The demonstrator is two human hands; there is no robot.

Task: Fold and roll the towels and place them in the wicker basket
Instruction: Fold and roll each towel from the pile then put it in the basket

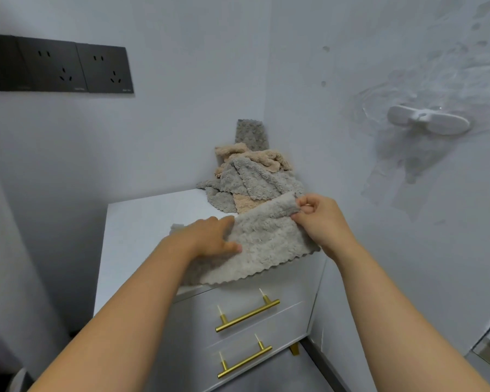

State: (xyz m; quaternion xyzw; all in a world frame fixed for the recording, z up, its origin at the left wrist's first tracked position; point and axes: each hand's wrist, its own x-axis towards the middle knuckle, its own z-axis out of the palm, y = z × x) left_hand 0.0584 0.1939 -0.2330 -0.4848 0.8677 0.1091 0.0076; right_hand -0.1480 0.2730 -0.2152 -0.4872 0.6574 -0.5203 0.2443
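Note:
A light grey fleece towel with a scalloped edge lies on the white cabinet top, its near edge hanging over the front. My left hand lies on its left part with the thumb on the cloth. My right hand pinches the towel's far right corner and lifts it. Behind, in the wall corner, a heap of grey and beige towels is piled up. No wicker basket is in view.
The cabinet has two drawers with gold bar handles. Walls close in on the back and right. Black wall sockets sit at the upper left. A white hook is stuck on the right wall.

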